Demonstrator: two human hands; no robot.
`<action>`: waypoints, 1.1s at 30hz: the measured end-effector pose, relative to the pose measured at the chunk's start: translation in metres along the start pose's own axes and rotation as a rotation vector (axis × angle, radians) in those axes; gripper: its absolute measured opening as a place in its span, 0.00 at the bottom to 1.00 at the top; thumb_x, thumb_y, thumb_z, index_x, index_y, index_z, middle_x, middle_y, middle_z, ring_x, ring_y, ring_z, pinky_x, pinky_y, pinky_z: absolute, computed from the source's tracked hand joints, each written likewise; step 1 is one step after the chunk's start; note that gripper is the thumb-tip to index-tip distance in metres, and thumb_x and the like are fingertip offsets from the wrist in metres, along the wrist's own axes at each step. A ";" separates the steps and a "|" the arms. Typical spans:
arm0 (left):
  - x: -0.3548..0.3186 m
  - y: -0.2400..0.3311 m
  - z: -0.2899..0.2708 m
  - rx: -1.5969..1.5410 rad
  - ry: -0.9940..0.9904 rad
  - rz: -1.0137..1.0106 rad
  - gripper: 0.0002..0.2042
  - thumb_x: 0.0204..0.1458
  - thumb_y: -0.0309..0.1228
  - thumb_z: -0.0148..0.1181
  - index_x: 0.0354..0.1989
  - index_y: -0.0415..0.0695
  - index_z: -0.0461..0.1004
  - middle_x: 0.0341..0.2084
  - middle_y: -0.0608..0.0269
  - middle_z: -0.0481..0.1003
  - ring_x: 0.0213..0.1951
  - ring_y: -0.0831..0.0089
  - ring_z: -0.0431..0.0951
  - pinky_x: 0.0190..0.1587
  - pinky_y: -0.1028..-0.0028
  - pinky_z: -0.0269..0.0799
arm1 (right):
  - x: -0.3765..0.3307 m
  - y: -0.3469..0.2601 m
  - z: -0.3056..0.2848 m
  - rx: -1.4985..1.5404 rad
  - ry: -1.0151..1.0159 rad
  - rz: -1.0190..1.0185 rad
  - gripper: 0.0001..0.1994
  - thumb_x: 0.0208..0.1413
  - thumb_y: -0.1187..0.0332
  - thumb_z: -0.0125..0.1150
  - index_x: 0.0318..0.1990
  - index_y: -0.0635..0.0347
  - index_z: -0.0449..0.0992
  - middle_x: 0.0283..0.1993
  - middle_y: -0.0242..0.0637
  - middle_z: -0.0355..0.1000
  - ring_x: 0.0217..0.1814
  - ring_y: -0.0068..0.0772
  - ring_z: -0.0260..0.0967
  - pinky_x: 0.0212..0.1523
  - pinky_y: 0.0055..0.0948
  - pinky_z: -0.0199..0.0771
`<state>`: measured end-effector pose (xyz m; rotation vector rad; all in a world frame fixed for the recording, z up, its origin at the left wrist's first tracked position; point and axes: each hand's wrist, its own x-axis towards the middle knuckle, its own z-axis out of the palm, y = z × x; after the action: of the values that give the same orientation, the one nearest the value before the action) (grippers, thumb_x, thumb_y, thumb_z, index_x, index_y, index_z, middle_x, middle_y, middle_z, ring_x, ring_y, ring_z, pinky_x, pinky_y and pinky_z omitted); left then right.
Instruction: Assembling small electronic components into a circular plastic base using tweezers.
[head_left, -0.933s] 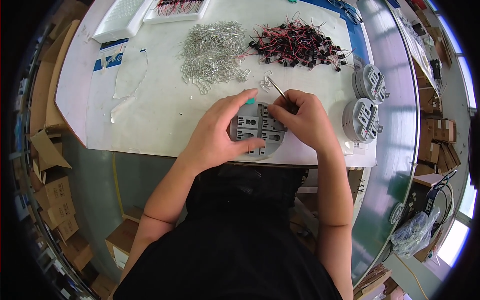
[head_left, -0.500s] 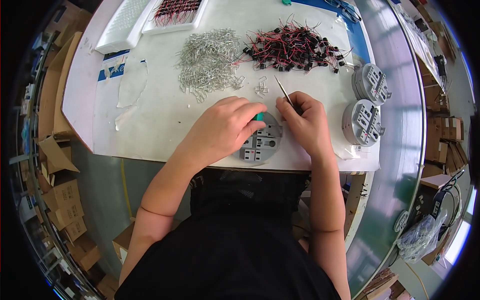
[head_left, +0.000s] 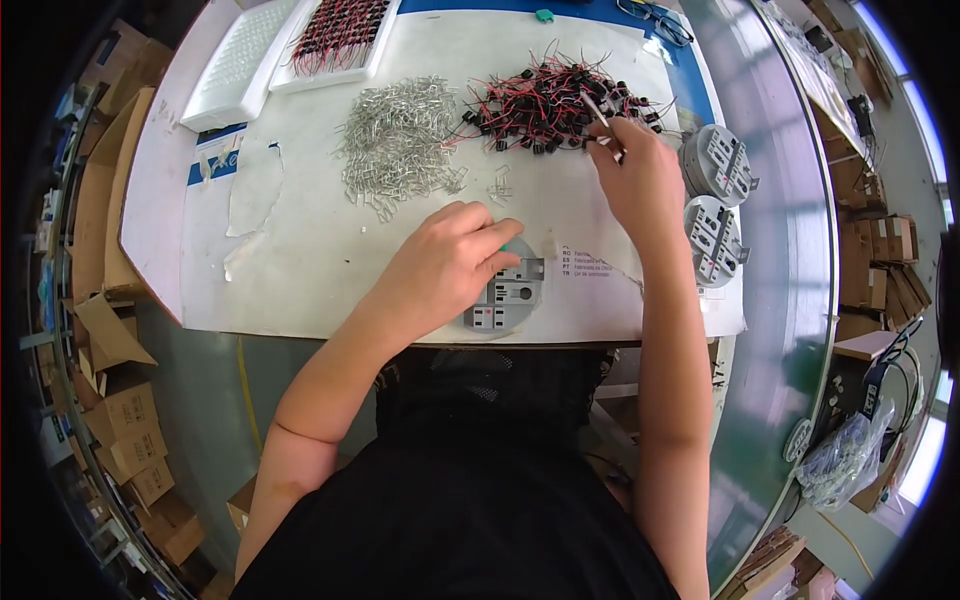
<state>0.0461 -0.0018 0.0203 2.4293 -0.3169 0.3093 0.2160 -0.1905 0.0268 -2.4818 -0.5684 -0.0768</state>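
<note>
While trays (head_left: 235, 75) sit at the bench's far left (head_left: 300, 285), clips (head_left: 400, 140) lie heaped nearby; left hand (head_left: 445, 255) covers part of a disc (head_left: 515, 305) near the front edge, grip narrow on a green bit (head_left: 507, 246); wired parts (head_left: 540, 105) pile behind; right hand (head_left: 637, 170) holds a tool (head_left: 596, 108), tip at that pile; other discs (head_left: 712, 240), far right.

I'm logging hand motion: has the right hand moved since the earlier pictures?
Yes. The right hand has moved forward, away from the round grey base, to the near edge of the heap of wired black parts.
</note>
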 end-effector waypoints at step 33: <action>-0.015 0.025 0.009 -0.313 0.355 0.144 0.11 0.46 0.25 0.80 0.40 0.44 0.88 0.32 0.66 0.80 0.32 0.67 0.78 0.34 0.70 0.75 | -0.153 -0.029 0.003 1.190 -0.021 0.084 0.09 0.59 0.82 0.73 0.46 0.67 0.83 0.44 0.33 0.79 0.28 0.12 0.65 0.27 0.16 0.64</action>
<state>0.0257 -0.0248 0.0237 2.0035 -0.3519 0.6907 0.0651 -0.2254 0.0123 -1.3380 -0.3449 0.2534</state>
